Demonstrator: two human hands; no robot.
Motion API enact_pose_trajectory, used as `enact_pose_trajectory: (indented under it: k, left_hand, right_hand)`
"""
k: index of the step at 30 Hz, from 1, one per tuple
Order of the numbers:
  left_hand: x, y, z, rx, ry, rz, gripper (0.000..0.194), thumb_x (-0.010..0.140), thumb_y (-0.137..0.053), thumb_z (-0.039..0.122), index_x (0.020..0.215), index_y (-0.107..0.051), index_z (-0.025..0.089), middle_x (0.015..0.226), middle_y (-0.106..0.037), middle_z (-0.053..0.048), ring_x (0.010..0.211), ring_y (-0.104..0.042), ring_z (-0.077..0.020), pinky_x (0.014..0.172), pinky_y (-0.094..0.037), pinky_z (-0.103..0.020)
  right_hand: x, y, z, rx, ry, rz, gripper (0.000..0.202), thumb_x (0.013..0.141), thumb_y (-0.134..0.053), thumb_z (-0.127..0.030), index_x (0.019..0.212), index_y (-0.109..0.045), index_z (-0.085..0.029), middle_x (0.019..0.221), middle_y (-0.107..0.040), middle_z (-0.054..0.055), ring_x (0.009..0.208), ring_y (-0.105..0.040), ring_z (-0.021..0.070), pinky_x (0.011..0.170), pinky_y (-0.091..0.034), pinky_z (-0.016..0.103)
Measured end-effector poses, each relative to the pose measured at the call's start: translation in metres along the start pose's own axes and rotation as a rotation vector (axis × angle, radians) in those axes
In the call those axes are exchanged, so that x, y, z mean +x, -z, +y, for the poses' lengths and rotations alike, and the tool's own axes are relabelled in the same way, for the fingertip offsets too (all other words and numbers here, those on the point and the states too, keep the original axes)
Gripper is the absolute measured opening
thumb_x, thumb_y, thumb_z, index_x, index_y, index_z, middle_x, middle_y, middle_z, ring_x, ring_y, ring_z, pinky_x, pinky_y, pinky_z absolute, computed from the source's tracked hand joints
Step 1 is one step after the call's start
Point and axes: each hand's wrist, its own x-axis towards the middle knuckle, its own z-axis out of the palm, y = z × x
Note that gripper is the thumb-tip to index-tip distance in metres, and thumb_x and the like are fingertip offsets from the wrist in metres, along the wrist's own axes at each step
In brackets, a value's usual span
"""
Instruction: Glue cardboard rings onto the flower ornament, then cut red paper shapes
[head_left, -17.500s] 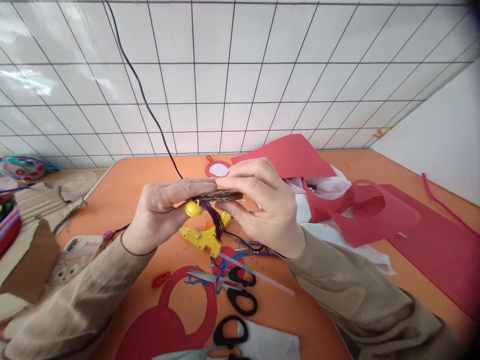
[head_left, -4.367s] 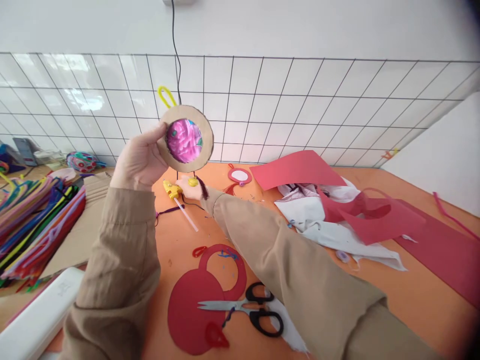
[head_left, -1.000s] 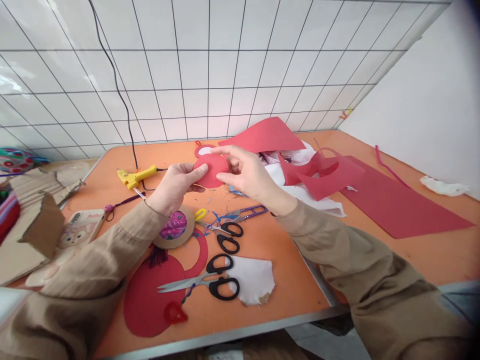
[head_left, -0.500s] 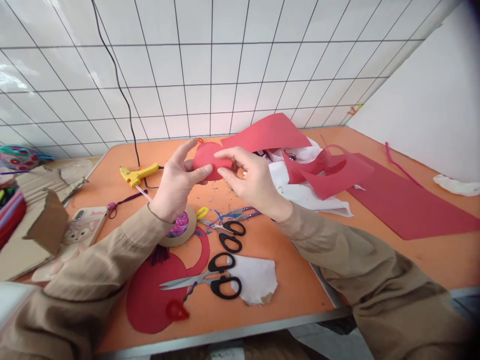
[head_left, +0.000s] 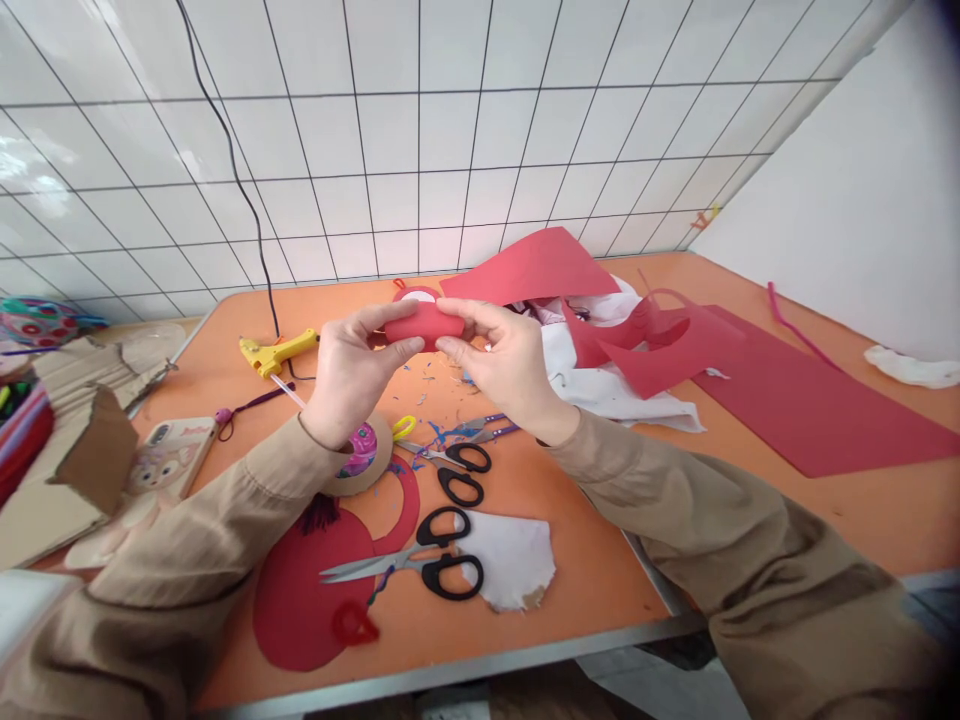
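Note:
Both hands hold a small red piece [head_left: 424,325] above the orange table. Its upper layer is folded down toward me, and a red-rimmed white area shows behind the fold. My left hand [head_left: 356,365] pinches the left end between thumb and fingers. The right end is between the thumb and fingers of my right hand [head_left: 506,360]. A small red loop [head_left: 400,284] sticks up at the top left of the piece. Below the hands lie black-handled scissors [head_left: 450,575], a second black-handled pair [head_left: 461,485] and a round cardboard piece with a pink centre [head_left: 382,440].
A yellow glue gun [head_left: 277,352] lies at the left, near a phone [head_left: 169,455] and cardboard [head_left: 97,440]. Red sheets [head_left: 810,410] and white cloth [head_left: 622,395] spread over the right side. A red round sheet [head_left: 300,610] lies in front.
The red piece's upper part has been bent down toward me, showing the white area behind. My left hand's raised fingers have come down onto the piece.

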Motion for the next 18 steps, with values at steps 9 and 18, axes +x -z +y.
enact_pose_trajectory:
  k: [9,18]
  left_hand:
    - [0.0017,0.0024,0.0001,0.265,-0.138,0.006,0.018,0.071,-0.077,0.017,0.088,-0.078,0.017,0.084,-0.075,-0.004,0.076,-0.066,-0.0168,0.075,-0.053,-0.03]
    - [0.0022,0.002,0.0045,0.221,-0.034,-0.02,0.019,0.068,-0.08,0.025,0.084,-0.076,0.014,0.079,-0.074,-0.005,0.07,-0.064,-0.0166,0.068,-0.052,-0.029]
  right_hand:
    - [-0.001,0.0017,0.0015,-0.144,0.155,0.016,0.017,0.079,-0.072,-0.015,0.096,-0.073,-0.02,0.099,-0.077,0.004,0.089,-0.07,0.0199,0.083,-0.057,0.037]
    - [0.0002,-0.0008,0.0012,0.018,-0.011,-0.03,0.014,0.079,-0.068,-0.019,0.092,-0.072,-0.018,0.094,-0.075,0.005,0.087,-0.07,0.0206,0.073,-0.058,0.034]
